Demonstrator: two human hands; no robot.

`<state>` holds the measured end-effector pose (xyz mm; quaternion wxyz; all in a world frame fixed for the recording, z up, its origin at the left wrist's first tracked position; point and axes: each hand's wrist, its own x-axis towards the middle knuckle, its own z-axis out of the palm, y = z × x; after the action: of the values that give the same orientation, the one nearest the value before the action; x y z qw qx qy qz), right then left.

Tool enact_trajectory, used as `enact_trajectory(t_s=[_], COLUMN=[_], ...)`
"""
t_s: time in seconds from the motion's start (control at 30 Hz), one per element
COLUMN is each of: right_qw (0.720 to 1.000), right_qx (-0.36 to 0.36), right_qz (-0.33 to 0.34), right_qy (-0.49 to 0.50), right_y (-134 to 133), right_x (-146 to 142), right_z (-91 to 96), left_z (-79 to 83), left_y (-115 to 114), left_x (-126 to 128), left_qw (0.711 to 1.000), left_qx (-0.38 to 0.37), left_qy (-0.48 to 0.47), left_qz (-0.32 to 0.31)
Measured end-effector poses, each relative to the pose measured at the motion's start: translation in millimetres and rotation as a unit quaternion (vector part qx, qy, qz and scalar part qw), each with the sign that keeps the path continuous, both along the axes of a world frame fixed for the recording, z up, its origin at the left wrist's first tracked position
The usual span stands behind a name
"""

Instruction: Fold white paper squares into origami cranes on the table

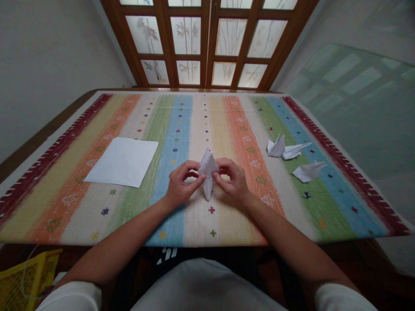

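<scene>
A white paper piece folded to a pointed, kite-like shape stands up between my hands, over the middle of the striped cloth. My left hand pinches its left side, and my right hand pinches its right side. Its lower tip rests on or just above the cloth. A flat square of white paper lies well to the left of my left hand. To the right of my right hand lie a folded paper crane and another folded white paper figure, both out of reach of my fingers.
A striped woven cloth with a red border covers the table, and its near edge runs just beyond my lap. Wooden-framed glass doors with bamboo patterns stand past the far edge. A yellow bag sits on the floor at lower left.
</scene>
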<state>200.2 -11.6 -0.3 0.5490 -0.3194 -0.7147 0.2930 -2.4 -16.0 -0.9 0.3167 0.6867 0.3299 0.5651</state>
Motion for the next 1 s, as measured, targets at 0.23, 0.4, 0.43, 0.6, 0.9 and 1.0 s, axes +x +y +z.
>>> enact_trajectory(t_s=[0.23,0.4,0.43,0.6,0.9,1.0], right_qw=[0.974,0.965,0.965,0.965,0.956,0.950], right_qx=[-0.208,-0.236,-0.236,-0.235,-0.267,-0.282], right_qz=[0.045,0.062,0.060,0.038,0.036,0.045], right_qy=[0.082,0.099,0.099,0.108,0.114,0.128], right_y=[1.1,7.2,8.1,10.4,13.5,13.8], right_x=[-6.1,-8.5,-8.7,-7.6,-5.2,-4.5], right_z=[-3.0,-5.2,-5.8,-7.2,-5.8,-4.9], left_z=[1.0,0.5,0.2,-1.9,-1.4,-3.0], left_y=[4.7,8.8,9.3,11.8,11.8,13.6], left_x=[3.4,6.7,7.0,6.9,6.7,6.7], left_qw=[0.988,0.977,0.974,0.967,0.964,0.959], left_qx=[-0.146,-0.193,-0.204,-0.232,-0.242,-0.257], left_qy=[-0.050,-0.081,-0.083,-0.094,-0.080,-0.106], left_qz=[-0.015,-0.037,-0.041,-0.044,-0.075,-0.063])
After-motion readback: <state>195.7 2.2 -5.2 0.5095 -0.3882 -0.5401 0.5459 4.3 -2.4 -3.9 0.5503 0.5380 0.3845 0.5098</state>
